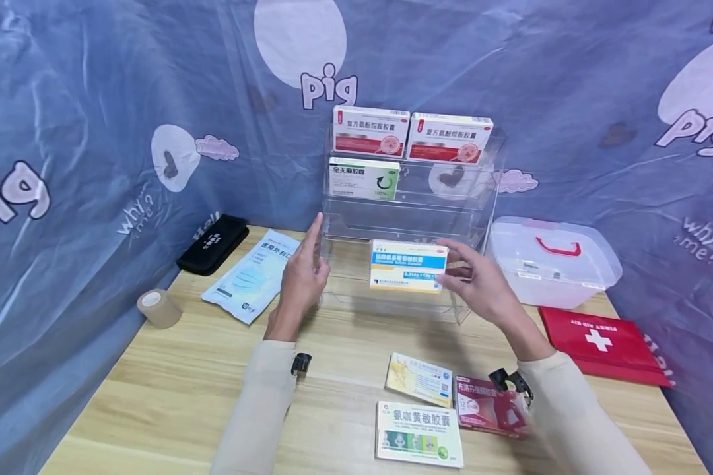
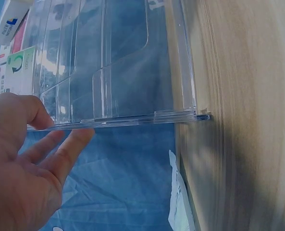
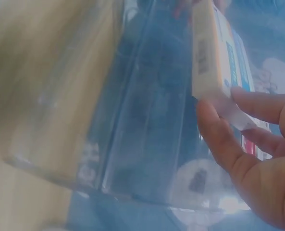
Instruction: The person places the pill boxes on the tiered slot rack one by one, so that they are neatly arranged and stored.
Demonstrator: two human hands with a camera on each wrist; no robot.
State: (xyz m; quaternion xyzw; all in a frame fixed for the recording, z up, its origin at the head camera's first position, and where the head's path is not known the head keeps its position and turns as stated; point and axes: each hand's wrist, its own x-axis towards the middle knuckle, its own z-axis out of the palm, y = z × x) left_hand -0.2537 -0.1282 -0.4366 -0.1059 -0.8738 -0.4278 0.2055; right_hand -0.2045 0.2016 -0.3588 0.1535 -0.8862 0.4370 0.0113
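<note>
In the head view my right hand pinches a white, blue and yellow medicine box by its right end. The box is upright, label outward, before a lower tier of a clear stepped display rack. Up close, my right thumb and fingers grip one corner of the box. My left hand is at the rack's left side. In the left wrist view its fingertips touch the side panel. Two red-and-white boxes fill the top tier, above a green-and-white box.
Three medicine boxes lie in front: a yellow-white one, a green-white one and a dark red one. At right are a lidded plastic box and red first aid pouch. Leftward lie a mask packet, black case and tape roll.
</note>
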